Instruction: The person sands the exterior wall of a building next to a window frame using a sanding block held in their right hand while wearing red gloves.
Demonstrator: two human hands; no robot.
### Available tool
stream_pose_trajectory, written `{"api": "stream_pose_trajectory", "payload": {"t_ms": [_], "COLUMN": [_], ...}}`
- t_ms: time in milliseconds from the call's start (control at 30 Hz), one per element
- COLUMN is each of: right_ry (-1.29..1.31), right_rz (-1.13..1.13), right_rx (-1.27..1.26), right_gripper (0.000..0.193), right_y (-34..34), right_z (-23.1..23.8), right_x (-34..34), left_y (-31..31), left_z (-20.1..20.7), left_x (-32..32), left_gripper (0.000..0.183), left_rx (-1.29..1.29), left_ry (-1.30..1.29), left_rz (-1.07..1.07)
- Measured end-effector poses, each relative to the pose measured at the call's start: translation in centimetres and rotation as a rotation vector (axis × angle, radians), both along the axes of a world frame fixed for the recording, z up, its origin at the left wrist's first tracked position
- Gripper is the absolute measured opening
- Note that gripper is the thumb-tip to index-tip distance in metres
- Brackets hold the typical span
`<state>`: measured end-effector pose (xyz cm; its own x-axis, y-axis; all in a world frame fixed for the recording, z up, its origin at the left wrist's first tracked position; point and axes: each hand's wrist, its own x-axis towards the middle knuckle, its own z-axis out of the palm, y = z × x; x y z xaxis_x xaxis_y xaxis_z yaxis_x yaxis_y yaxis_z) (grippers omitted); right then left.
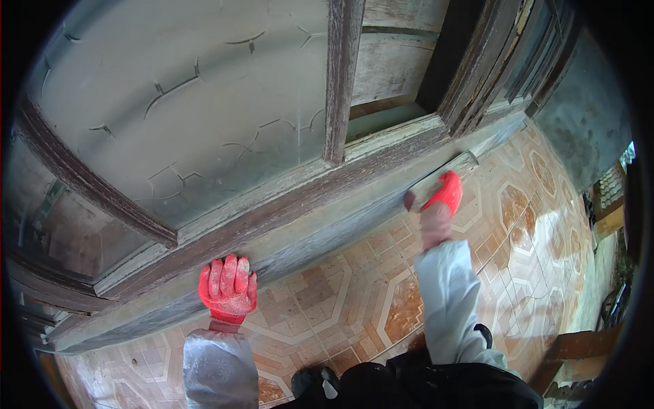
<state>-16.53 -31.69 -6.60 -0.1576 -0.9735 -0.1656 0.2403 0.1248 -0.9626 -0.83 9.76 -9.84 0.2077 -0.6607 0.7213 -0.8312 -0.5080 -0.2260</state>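
In a red glove, my right hand point(445, 193) is closed on a plastering trowel point(458, 168), a flat rectangular tool whose dark end shows by the fingers. The trowel lies along the low grey plastered strip point(354, 211) beneath the window frame. Farther left, my left hand point(229, 286), in a red glove dusted with pale powder, rests at the ledge below the frame. Its fingers are stretched out and hold nothing that I can see. Its palm is hidden.
Above the strip stands an old wooden window frame point(344, 75) with patterned glass point(225, 102). Patterned tiles point(340, 300) cover the floor. A grey wall point(582, 112) closes the far right. Wooden beams point(579, 354) stand at the lower right. My shoe point(313, 382) shows below.
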Motion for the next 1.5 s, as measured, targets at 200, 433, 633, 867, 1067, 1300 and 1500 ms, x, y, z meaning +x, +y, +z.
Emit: {"api": "stream_pose_trajectory", "payload": {"t_ms": [200, 433, 633, 867, 1067, 1300, 1500], "right_ry": [0.263, 0.29, 0.349, 0.139, -0.111, 0.334, 0.055], "right_rz": [0.126, 0.093, -0.057, 0.21, 0.097, 0.137, 0.047], "right_rx": [-0.559, -0.148, -0.273, -0.712, -0.189, -0.099, -0.201], "right_gripper": [0.078, 0.076, 0.05, 0.062, 0.043, 0.053, 0.038], "right_y": [20.6, 0.8, 6.3, 17.9, -4.1, 19.3, 6.5], "right_z": [-0.8, 3.4, 1.4, -1.7, -4.9, -7.8, -5.4], "right_x": [5.2, 1.6, 3.9, 3.4, -2.2, 4.6, 4.0], "left_y": [1.0, 1.8, -0.2, -2.3, -0.5, -1.0, 1.0], "left_z": [-0.1, 0.9, 2.4, 4.7, 4.6, 4.8, 4.7], "left_x": [0.5, 0.5, -3.1, -13.4, -17.0, -17.2, -16.5], "left_gripper": [0.041, 0.04, 0.046, 0.039, 0.03, 0.026, 0.026], "left_rx": [0.009, 0.01, -0.049, -0.138, -0.232, -0.237, -0.289], "left_ry": [-0.01, -0.034, 0.087, 0.767, 1.049, 1.124, 1.08], "left_rz": [0.007, 0.036, 0.106, -0.423, -0.469, -0.419, -0.37]}}
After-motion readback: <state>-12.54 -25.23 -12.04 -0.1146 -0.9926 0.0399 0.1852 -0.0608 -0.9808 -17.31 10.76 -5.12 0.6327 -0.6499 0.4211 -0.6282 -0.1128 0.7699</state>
